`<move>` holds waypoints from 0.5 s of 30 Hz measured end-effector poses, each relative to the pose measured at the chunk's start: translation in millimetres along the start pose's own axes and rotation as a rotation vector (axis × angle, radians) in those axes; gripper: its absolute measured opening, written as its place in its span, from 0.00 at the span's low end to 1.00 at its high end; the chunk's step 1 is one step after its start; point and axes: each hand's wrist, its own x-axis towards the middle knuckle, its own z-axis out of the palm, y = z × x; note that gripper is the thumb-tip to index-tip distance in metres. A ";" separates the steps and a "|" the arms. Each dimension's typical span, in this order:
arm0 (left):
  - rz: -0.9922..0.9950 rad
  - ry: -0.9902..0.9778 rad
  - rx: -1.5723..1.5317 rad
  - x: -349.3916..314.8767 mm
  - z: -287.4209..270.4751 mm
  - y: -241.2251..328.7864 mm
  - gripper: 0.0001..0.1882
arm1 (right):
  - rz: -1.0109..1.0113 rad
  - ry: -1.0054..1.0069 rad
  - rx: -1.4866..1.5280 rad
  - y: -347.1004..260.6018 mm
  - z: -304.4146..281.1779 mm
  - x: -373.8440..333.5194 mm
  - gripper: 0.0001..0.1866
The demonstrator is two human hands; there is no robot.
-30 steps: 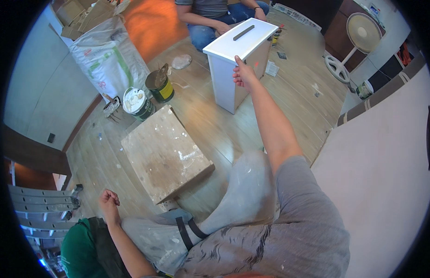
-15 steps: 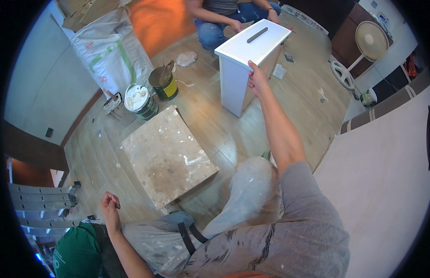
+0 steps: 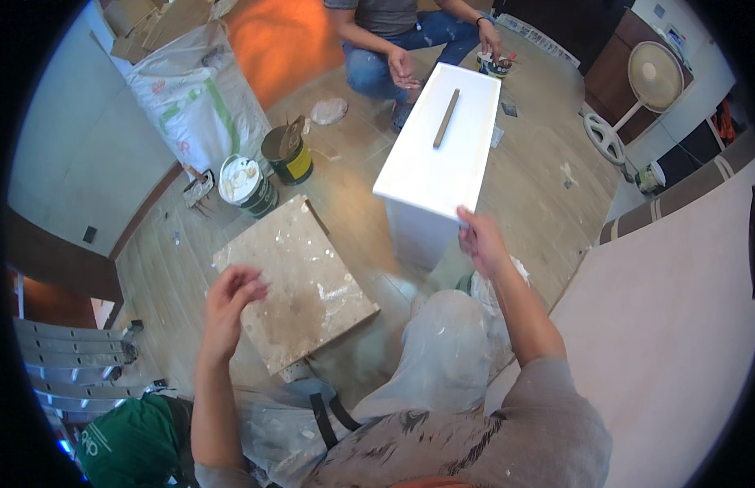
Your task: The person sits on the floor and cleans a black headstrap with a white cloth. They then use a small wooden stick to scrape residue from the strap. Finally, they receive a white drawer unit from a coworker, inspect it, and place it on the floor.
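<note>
A white drawer [image 3: 430, 175] stands on end in front of me, its front panel facing up with a dark bar handle [image 3: 447, 119] across it. My right hand [image 3: 482, 240] pinches the panel's near right corner, thumb on top. My left hand [image 3: 233, 305] hangs in the air over a paint-spattered wooden box [image 3: 308, 285], fingers loosely bent and apart, holding nothing. The box top lies between my left hand and the drawer. Beyond the drawer another person squats; one of their hands [image 3: 403, 68] is free near its far end, the other reaches to a small tub [image 3: 493, 65].
Left of the drawer stand a bucket of white paste [image 3: 247, 185], a dark can [image 3: 288, 154] and a big white sack [image 3: 198, 98]. A ladder [image 3: 76, 350] lies at the left. A pale board [image 3: 662, 325] fills the right side; a fan [image 3: 654, 77] stands behind it.
The drawer has come nearer to me and turned, with my right hand still on its corner. My left hand has risen toward the box. The other person's hands have left the drawer.
</note>
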 end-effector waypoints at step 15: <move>-0.410 -0.608 -0.693 323.3 247.3 -11.0 0.41 | -0.177 0.001 -0.244 -37.9 -89.9 27.8 0.34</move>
